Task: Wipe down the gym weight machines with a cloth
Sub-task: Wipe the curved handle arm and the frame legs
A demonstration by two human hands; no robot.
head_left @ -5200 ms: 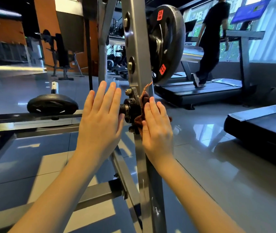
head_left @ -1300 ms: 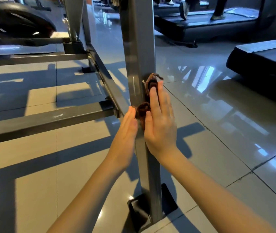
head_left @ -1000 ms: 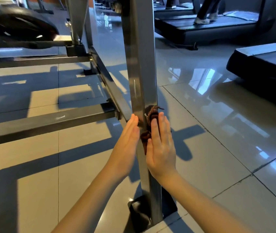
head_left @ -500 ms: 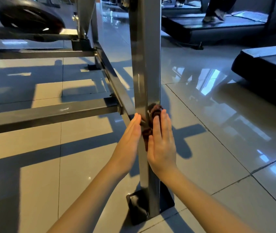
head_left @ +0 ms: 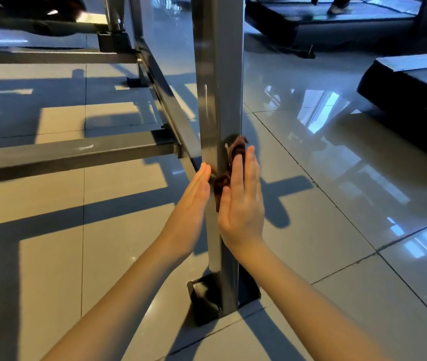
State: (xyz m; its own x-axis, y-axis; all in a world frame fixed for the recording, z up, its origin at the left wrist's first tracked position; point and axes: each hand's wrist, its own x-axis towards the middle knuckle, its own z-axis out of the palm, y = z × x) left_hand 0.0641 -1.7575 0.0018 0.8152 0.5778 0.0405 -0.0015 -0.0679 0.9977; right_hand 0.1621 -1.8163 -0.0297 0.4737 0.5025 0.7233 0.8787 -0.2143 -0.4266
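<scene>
Crumpled brown cloth (head_left: 236,150) low on the square grey steel post (head_left: 217,74), above its black foot plate (head_left: 202,300) on the glossy tile floor (head_left: 337,230).
Your right hand (head_left: 242,204) presses the cloth to the post with straight fingers, not gripping; your left hand (head_left: 191,212) lies flat and released against the opposite face.

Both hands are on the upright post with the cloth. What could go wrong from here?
1. The right hand only presses the bunched cloth against the post with flat fingers, so the cloth may slip out and drop to the floor.
2. Fingertips of the left hand sit close to the crossbar end; a stroke there could snag the cloth or knock a knuckle.
3. Lower down, the edges of the base plate could catch fingers.
</scene>
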